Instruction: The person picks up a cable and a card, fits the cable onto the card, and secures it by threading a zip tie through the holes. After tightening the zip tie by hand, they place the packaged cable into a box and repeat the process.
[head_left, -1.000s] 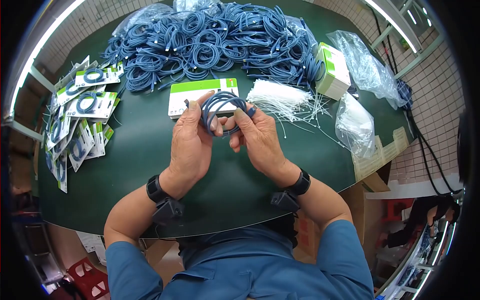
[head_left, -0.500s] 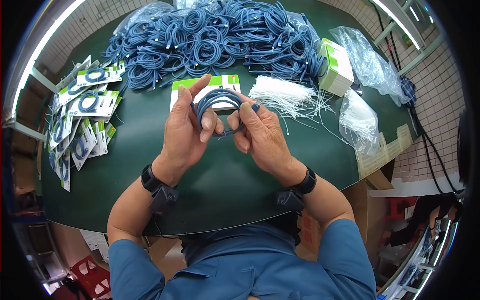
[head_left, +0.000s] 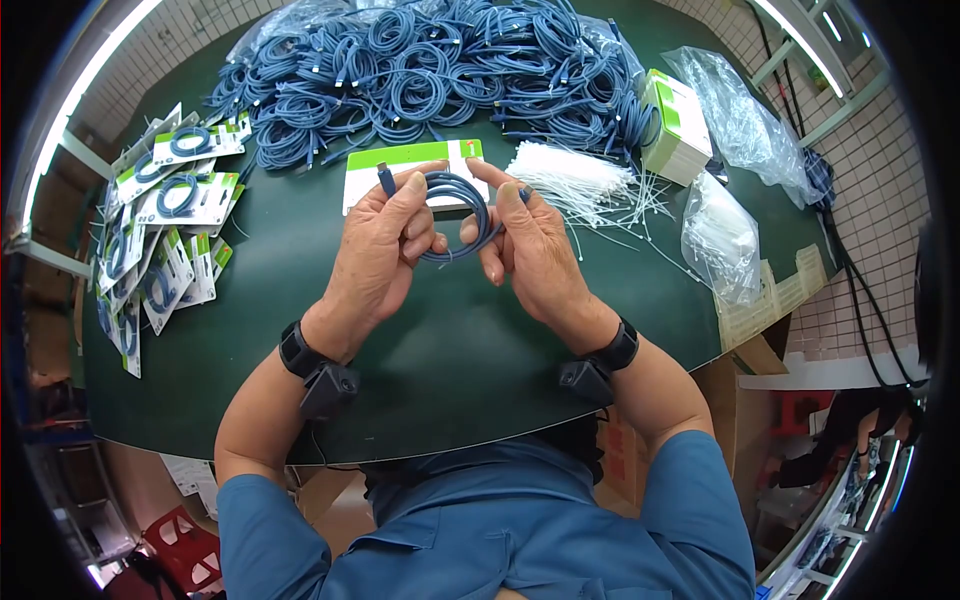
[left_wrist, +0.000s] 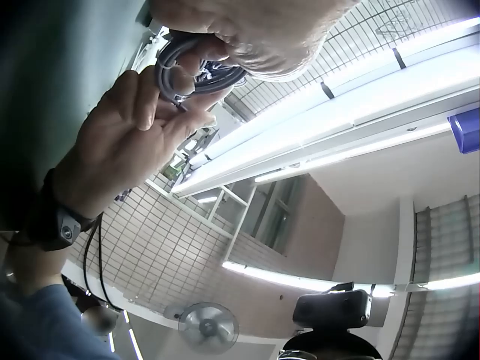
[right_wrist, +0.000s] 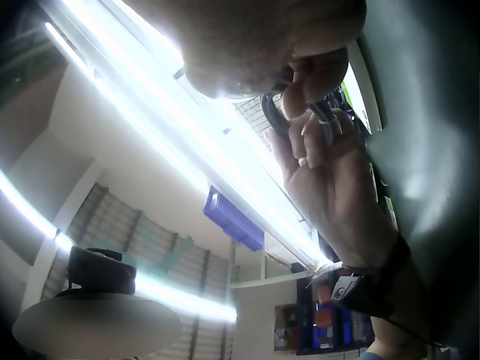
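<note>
A blue coiled cable (head_left: 466,190) is held up over the table between both hands. My left hand (head_left: 372,245) grips the coil's left side with the thumb on top, and one cable plug (head_left: 386,180) sticks up beside that thumb. On the other side my right hand (head_left: 540,250) pinches the coil, a second plug (head_left: 525,194) showing by its thumb. In the left wrist view, fingers of both hands meet around the cable (left_wrist: 176,71). The palm close to the lens hides part of the coil in the right wrist view. Just behind the hands lies a white and green package card (head_left: 365,160).
A large heap of coiled blue cables (head_left: 420,80) spans the back. Carded cables (head_left: 190,205) pile up at left. White cable ties (head_left: 570,180), a stack of green and white cards (head_left: 675,130) and a bag of ties (head_left: 720,240) lie at right, on the green table (head_left: 450,370).
My left thumb and index finger, spread apart half a second ago, have come down onto the coil. A plug now stands up at the left hand, and the right index finger has straightened.
</note>
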